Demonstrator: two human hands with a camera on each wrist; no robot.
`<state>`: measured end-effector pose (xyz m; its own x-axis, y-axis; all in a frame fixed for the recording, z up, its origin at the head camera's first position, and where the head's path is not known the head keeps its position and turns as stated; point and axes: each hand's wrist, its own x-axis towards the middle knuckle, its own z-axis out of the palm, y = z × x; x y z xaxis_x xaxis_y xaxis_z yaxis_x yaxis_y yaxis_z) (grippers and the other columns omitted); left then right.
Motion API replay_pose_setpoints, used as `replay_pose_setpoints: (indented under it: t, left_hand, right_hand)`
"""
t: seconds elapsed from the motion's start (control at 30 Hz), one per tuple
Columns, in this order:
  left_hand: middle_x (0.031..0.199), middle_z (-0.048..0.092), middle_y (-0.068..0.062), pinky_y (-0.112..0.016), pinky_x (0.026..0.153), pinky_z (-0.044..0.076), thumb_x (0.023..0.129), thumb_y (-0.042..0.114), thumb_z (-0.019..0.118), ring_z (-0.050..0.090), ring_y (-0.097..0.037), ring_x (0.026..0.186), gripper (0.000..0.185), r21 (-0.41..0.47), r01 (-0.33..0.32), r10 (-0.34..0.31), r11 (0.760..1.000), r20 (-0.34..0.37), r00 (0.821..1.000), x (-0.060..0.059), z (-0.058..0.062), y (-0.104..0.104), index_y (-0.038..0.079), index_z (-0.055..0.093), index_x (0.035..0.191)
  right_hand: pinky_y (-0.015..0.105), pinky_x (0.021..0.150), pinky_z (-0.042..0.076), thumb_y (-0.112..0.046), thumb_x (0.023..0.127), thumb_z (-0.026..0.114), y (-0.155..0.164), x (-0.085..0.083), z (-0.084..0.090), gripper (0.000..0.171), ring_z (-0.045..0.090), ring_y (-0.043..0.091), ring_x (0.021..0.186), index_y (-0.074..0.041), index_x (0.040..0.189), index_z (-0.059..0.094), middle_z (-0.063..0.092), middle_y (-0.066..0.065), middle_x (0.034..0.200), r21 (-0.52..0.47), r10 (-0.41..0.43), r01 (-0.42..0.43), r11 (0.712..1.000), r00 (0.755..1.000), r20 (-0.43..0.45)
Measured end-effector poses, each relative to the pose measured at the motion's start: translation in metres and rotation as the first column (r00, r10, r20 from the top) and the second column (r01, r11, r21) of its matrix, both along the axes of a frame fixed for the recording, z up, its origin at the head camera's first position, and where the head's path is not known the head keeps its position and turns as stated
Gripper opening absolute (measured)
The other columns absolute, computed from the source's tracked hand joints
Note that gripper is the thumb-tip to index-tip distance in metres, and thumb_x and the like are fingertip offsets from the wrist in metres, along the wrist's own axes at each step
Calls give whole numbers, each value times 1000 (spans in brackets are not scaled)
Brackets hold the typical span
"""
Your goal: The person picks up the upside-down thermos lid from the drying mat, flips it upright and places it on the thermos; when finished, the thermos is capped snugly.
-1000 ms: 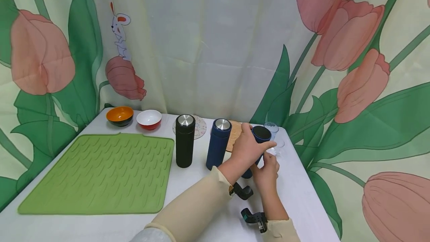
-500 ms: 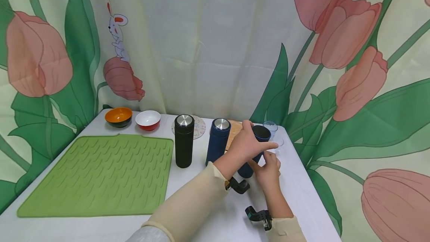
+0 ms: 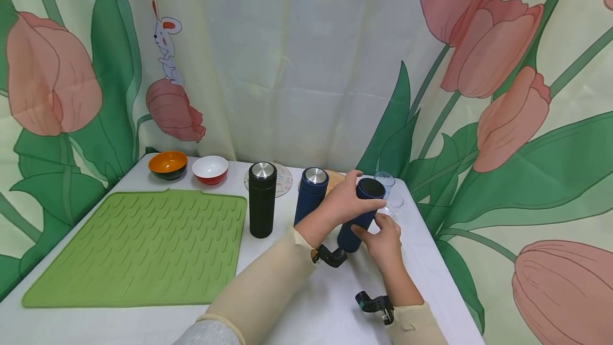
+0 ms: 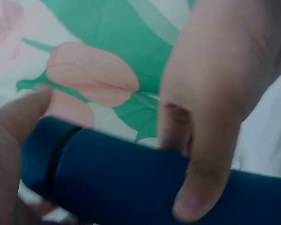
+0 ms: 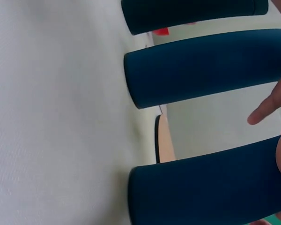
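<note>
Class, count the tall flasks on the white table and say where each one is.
3. A black flask stands beside the green mat; a blue flask stands to its right; a second blue flask is tilted, gripped by the left hand. None appear hidden.

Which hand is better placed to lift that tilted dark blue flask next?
Left, probably. The left hand grips the tilted blue flask round its upper body, while the right hand only touches its side with fingertips.

A white table (image 3: 297, 313) stands before tulip-printed curtains (image 3: 479, 68) (evenly lit).
</note>
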<state>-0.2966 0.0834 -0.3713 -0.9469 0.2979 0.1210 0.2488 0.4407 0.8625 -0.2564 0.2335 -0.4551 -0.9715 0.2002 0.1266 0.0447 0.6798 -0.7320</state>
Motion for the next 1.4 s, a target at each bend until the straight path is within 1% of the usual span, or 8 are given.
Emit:
replay_pose_setpoints:
  t: [0.13,0.23,0.53,0.8,0.97,1.07,1.27,1.4]
  left_hand:
    - [125,71,-11,-37,80,61,76,66,88,71,-22,106,102,-7,-140,140,990,-9,990,5,-3,13,18,36,150]
    - [120,73,-8,-32,73,60,80,63,87,72,-19,98,92,-31,-152,151,988,-52,987,7,-5,14,19,41,146]
    - [135,72,-4,-42,96,60,92,51,79,70,-22,120,73,-17,104,-104,994,-12,995,-3,1,-4,29,48,155]
    - [115,75,-9,-35,76,59,77,69,86,72,-20,99,105,-92,-142,138,986,-51,989,7,4,20,18,35,153]
    - [100,75,-8,-27,62,54,80,69,84,71,-17,80,99,-165,-197,174,966,-144,974,10,-1,21,14,34,147]
    - [111,75,-8,-26,65,57,87,64,80,72,-17,86,87,-163,-161,134,973,-161,978,10,-2,16,17,37,147]
    - [140,69,-6,-37,89,62,97,45,74,72,-21,112,75,-172,18,-36,985,-103,994,4,7,2,26,40,161]
    - [130,72,-10,-37,84,61,88,57,81,72,-21,107,100,-166,-23,13,986,-60,998,6,10,7,20,29,164]
  right_hand:
    - [73,117,33,-37,95,80,1,0,-1,72,24,46,156,-10,156,53,45,22,164,-11,10,-10,1000,1000,0]
    - [71,117,36,-37,94,80,1,0,-2,72,25,46,156,-11,156,54,46,22,163,-22,10,-10,1000,1000,6]
    - [71,116,38,-39,94,81,9,3,1,77,27,47,155,-9,157,51,44,24,164,-23,9,-8,1000,999,32]
    - [70,119,35,-40,94,80,14,-2,1,76,19,46,159,-10,158,51,43,22,166,-47,19,-17,999,999,30]
    - [70,120,33,-35,94,81,9,-4,1,75,18,44,160,-9,158,51,44,21,166,-68,32,-29,997,999,42]
    - [70,119,35,-36,94,81,8,-4,1,77,20,44,159,-9,159,50,43,21,166,-63,30,-27,998,998,49]
    - [71,120,33,-38,94,82,8,-4,0,69,28,47,156,-16,154,57,48,22,162,-45,61,-62,997,998,-17]
    - [72,120,28,-37,95,81,8,-5,-2,68,25,46,157,-20,156,55,48,18,164,-34,72,-72,997,997,-24]
